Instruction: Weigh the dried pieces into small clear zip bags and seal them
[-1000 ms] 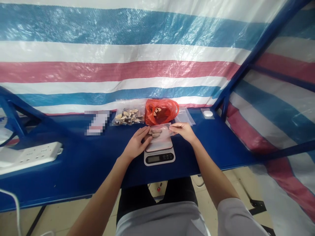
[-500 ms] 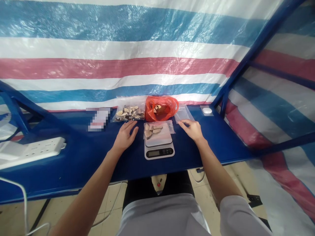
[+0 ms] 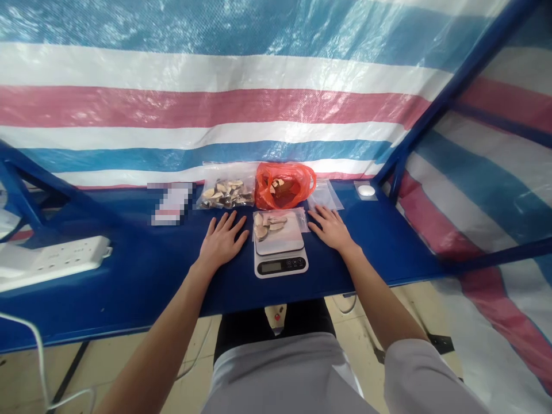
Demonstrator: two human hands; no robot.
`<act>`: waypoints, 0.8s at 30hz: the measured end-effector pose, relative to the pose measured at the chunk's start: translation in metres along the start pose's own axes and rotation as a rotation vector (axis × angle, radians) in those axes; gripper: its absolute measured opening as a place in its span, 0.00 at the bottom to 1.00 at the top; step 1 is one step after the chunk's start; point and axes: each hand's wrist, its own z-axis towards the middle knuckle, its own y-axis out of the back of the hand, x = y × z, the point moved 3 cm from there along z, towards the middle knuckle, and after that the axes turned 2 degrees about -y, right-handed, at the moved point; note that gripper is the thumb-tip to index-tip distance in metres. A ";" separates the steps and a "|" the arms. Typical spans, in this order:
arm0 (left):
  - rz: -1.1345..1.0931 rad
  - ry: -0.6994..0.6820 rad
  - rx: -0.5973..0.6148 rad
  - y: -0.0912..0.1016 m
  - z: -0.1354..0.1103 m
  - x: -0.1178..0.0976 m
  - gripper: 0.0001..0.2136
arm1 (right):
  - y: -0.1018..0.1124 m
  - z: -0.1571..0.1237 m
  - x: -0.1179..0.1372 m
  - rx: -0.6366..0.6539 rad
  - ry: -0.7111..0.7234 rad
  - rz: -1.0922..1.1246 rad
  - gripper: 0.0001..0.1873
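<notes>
While the left hand (image 3: 222, 244) and right hand (image 3: 330, 229) rest open, palms down, gripping nothing, a digital scale (image 3: 280, 265) between them holds a clear bag of pale slices (image 3: 269, 225).

The single view looks from the person's head, facing forward and down over the blue tabletop (image 3: 129, 287) from close range, with a wide, bowed field. The left hand (image 3: 222, 241) and right hand (image 3: 330, 229) reach in from 7 and 5 o'clock, and the striped tarpaulin (image 3: 215, 106) fills 9 through 3 o'clock
</notes>
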 end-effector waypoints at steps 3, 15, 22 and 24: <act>0.052 0.022 0.043 0.003 0.001 -0.003 0.26 | 0.000 0.000 0.002 0.007 -0.011 -0.023 0.27; 0.018 0.051 0.089 0.003 0.007 -0.001 0.27 | 0.005 0.000 0.005 0.028 -0.032 -0.011 0.26; -0.005 0.046 0.076 0.003 0.007 -0.001 0.27 | 0.004 -0.001 0.005 -0.007 -0.031 -0.015 0.25; 0.003 0.047 0.084 0.004 0.007 -0.001 0.27 | 0.004 -0.001 0.005 -0.014 -0.032 -0.014 0.25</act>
